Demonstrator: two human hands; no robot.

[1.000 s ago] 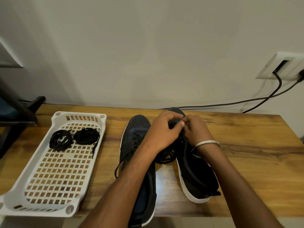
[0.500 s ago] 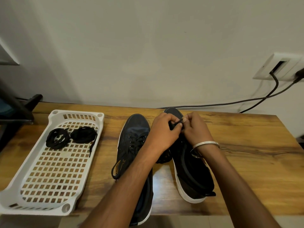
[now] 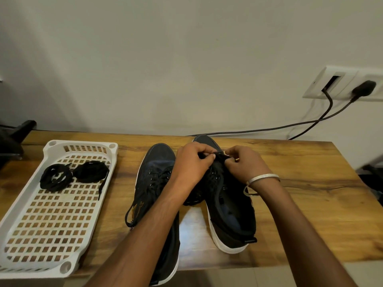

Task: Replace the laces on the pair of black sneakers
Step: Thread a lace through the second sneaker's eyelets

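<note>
Right sneaker (image 3: 228, 206): on the wooden table (image 3: 310, 183), toe toward the wall, right of its mate; lace (image 3: 217, 157) worked at the eyelets nearest the toe.
Left hand (image 3: 192, 162): curled, pinching the lace over the toe end.
Right hand (image 3: 244, 164): curled, pinching the same lace from the other side.
Step, judged: probably freeing the old lace from the lowest eyelets.
Advice: pull one eyelet at a time, straight out; steady the shoe with the idle fingers.
Left sneaker (image 3: 159, 183): just beside, laced, loose end trailing off its side.
Spare laces (image 3: 72, 176): two coiled bundles in the white basket (image 3: 51, 224), well to the left.
</note>
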